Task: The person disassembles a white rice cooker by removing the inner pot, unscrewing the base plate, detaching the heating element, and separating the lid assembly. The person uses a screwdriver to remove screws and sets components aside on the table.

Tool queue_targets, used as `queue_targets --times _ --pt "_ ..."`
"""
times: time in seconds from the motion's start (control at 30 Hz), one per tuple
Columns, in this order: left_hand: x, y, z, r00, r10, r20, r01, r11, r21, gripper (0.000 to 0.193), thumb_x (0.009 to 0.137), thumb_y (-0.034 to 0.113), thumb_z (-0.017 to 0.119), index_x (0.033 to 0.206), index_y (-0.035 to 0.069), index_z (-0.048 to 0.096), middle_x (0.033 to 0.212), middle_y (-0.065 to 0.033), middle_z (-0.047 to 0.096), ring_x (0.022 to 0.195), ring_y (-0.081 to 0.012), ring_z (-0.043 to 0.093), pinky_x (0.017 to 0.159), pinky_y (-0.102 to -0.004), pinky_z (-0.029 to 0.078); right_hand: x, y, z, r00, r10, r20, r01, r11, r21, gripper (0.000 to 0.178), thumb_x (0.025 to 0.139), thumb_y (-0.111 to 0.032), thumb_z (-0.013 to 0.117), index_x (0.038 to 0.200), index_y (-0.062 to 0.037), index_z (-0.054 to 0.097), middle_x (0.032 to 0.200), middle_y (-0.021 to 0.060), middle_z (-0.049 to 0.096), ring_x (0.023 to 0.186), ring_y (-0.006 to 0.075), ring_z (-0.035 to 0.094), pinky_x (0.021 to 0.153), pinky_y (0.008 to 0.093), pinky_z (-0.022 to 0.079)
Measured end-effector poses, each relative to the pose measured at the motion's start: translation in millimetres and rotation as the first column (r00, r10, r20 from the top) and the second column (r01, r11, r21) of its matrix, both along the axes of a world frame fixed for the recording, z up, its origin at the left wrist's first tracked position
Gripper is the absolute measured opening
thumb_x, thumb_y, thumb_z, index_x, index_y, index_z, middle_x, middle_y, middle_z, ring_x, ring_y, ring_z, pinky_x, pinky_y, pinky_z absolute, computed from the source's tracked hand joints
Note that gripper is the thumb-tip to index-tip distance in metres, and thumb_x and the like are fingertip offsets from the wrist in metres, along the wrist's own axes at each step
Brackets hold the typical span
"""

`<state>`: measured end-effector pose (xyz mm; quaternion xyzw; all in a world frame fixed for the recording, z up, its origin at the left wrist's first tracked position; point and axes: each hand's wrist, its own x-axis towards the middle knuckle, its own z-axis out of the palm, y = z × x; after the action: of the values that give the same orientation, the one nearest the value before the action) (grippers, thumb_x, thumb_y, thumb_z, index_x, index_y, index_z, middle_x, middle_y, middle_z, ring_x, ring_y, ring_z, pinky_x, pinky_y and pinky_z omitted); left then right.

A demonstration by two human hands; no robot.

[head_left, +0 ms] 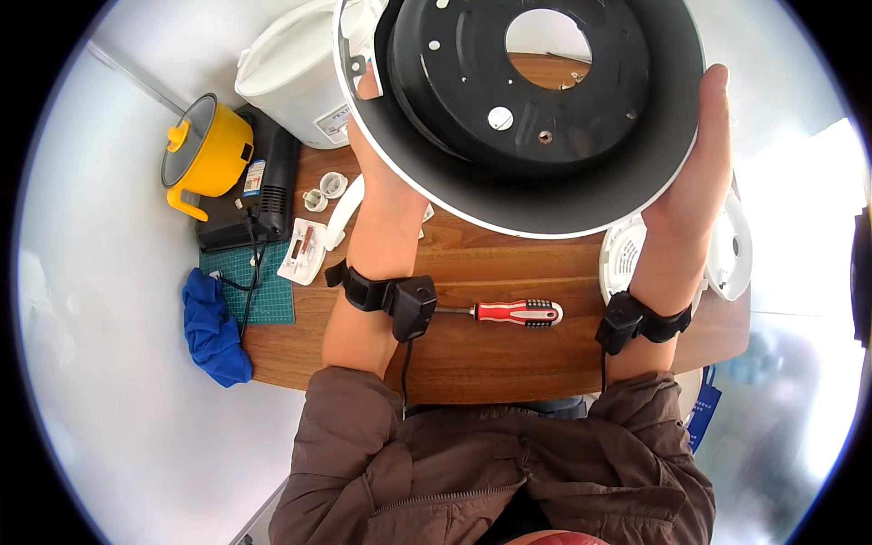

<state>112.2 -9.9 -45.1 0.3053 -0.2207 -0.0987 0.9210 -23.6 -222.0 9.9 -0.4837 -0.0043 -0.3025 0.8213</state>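
Between my two hands I hold up a round rice cooker shell, tilted so that its dark inside faces me. It has a white rim and a black bottom with a large round hole and several small holes. My left hand is closed on its left side, where a fingertip shows near a cut-out. My right hand grips the right side, with most fingers hidden behind the wall. Below the shell, a red and white screwdriver lies on the wooden table, its shaft pointing left behind my left wrist strap.
At the left stand a yellow pot on a black case and a white rice cooker. Small white parts, a green mat and a blue cloth lie nearby. White plastic covers are at the right.
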Motion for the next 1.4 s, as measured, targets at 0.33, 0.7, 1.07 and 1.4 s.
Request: queue_targets --times 0.33,0.7,1.07,1.4 --pt "-8.4 -4.5 9.4 0.997 -0.041 0.059 0.036 0.997 0.073 0.047 0.111 0.036 0.041 0.146 0.007 0.051 0.137 -0.011 0.063 0.125 -0.0244 0.061 0.107 -0.0408 0.051 1.6 -8.3 0.4 1.0 -0.006 0.006 0.006 1.0 0.028 0.05 0.112 -0.04 0.043 0.131 0.0008 0.064 0.117 0.0091 0.073 0.105 0.0174 0.069 0.091 0.0309 0.055" --pt "1.4 3.6 22.0 0.992 0.026 -0.124 0.001 0.977 0.212 0.061 0.108 0.045 0.048 0.154 0.006 0.044 0.147 -0.0124 0.058 0.135 -0.0289 0.056 0.116 -0.047 0.044 -10.2 -15.5 15.6 0.995 -0.064 -0.072 0.025 0.895 -0.445 0.078 0.108 -0.064 0.024 0.144 -0.0024 0.056 0.132 0.0142 0.068 0.127 0.0237 0.061 0.108 0.0383 0.047" --pt "-19.0 2.0 40.4 0.917 0.215 0.337 -0.327 0.888 0.324 0.112 0.095 0.084 0.025 0.164 -0.001 0.0 0.163 -0.0222 0.032 0.15 -0.0323 0.034 0.123 -0.0409 0.026 -6.3 -10.2 13.2 0.952 -0.291 -0.098 0.18 0.787 -0.591 0.099 0.097 -0.083 0.02 0.159 -0.0071 0.037 0.151 0.0257 0.052 0.144 0.0428 0.045 0.112 0.0471 0.042" --pt "-35.7 -16.8 34.6 0.918 0.245 0.311 -0.338 0.894 0.295 0.077 0.11 0.057 0.029 0.158 -0.004 0.029 0.153 -0.0166 0.05 0.139 -0.0251 0.05 0.117 -0.0392 0.039 11.1 6.8 -0.9 0.951 -0.307 -0.042 0.225 0.777 -0.587 0.07 0.107 -0.052 0.05 0.157 -0.0041 0.039 0.145 0.0177 0.056 0.135 0.0265 0.056 0.111 0.037 0.044"
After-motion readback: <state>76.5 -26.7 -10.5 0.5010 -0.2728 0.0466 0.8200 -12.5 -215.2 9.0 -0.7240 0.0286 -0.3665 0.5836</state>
